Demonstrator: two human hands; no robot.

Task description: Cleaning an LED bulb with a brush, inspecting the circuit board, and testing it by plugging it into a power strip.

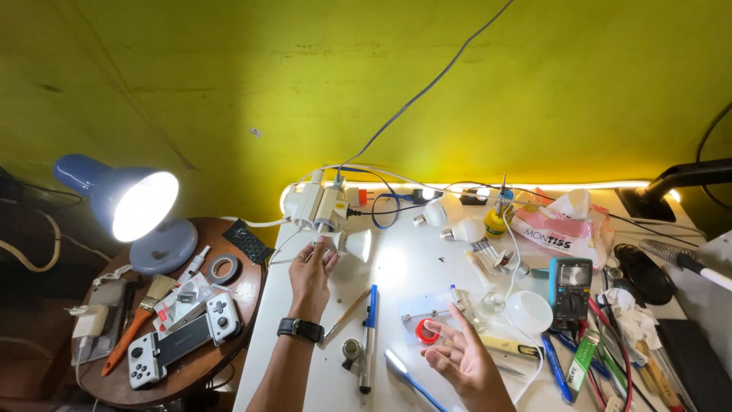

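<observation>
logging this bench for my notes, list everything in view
lit white bulb: 1, glowing, at white socket adapter
loose white bulbs: 2, table back
blue desk lamp: 1, lit, round wooden side table
grey tape roll: 1, side table
white game controller: 1, side table
orange-handled brush: 1, side table
teal multimeter: 1, white table right
red tape ring: 1, near right hand
left hand: grip on lit bulb's base, black watch
right hand: open, empty

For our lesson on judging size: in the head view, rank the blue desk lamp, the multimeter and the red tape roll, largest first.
1. Blue desk lamp
2. Multimeter
3. Red tape roll
The gaps are clear, so camera nearness changes nothing.
</observation>
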